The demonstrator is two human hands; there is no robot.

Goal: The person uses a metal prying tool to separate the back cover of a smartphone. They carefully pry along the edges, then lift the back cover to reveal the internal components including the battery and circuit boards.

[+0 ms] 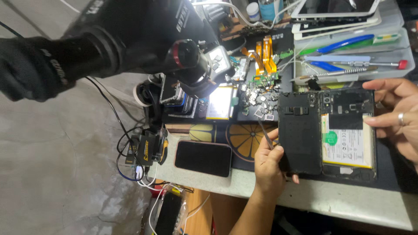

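My left hand is closed on thin metal tweezers, with its thumb resting on the lower left corner of a black phone back cover. The cover lies beside an opened phone, whose white battery with a green sticker is exposed. My right hand reaches in from the right with its fingers spread. The fingertips touch the opened phone's right edge, and there is a ring on one finger.
A large black lens-like device with a red ring looms at the top left. Loose small parts and orange flex cables lie behind. A clear tray holds blue-handled tools. A dark phone lies near the bench edge, by cables.
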